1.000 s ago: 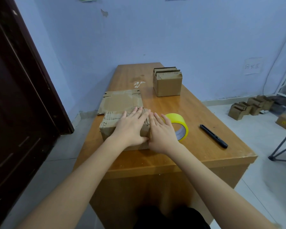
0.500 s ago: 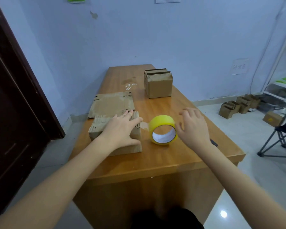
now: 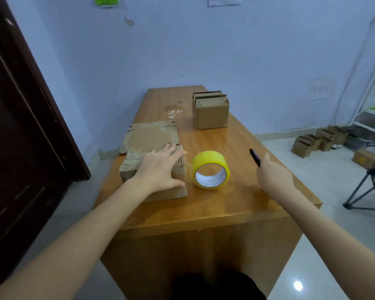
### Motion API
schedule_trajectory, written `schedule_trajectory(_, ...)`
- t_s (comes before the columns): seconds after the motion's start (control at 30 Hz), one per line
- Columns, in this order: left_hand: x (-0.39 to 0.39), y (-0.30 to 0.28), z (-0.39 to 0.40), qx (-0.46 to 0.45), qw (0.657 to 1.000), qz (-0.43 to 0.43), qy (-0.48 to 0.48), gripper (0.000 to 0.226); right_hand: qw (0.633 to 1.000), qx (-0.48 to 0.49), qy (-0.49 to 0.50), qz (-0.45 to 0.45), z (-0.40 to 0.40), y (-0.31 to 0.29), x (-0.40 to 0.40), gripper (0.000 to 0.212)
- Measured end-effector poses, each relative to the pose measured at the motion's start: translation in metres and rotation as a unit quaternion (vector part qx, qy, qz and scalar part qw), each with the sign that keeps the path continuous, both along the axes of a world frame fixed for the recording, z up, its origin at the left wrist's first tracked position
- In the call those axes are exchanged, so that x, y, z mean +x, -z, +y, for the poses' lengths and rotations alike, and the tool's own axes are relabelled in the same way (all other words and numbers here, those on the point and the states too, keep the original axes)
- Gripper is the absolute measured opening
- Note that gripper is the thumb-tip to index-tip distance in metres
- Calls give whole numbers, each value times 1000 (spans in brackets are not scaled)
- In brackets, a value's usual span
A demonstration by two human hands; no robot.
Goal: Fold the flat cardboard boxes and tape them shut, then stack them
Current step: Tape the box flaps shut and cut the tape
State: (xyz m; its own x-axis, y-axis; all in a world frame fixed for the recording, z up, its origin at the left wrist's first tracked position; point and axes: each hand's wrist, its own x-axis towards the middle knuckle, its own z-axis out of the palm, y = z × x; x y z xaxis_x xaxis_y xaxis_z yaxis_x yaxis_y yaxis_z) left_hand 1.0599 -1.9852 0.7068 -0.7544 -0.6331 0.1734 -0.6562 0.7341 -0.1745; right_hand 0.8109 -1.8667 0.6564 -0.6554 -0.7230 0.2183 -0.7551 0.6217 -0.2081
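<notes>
Fingers (image 3: 171, 149) of the left hand (image 3: 158, 169) are spread wide and laid flat on top of the brown folded cardboard box (image 3: 154, 180), which is pinned to the long orange-brown wooden table (image 3: 225, 204) near its front-left edge. Corrugated flap edges are seen ragged along the box top, and a strip of clear tape is visible at its right side, running toward the roll. Just behind it, a flat unfolded brown cardboard sheet (image 3: 149, 135) is laid on the tabletop. Farther back, a second brown assembled cardboard box (image 3: 210, 111) is stood upright with its top flaps raised. Beside the pinned box, the yellow roll of packing tape (image 3: 210, 169) is stood on edge, hollow core turned toward the camera. Over on the right, the right hand (image 3: 271, 174) is closed around the black marker pen (image 3: 254, 157), whose tip is pointed away across the table; whether the grip is complete cannot be told.
</notes>
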Motion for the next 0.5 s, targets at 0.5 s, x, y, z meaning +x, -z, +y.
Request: schedule_trajectory(0.5, 5, 5, -4, 19, 1000, 23, -8, 108, 907, -50, -235, -346, -14, -70, 92, 30)
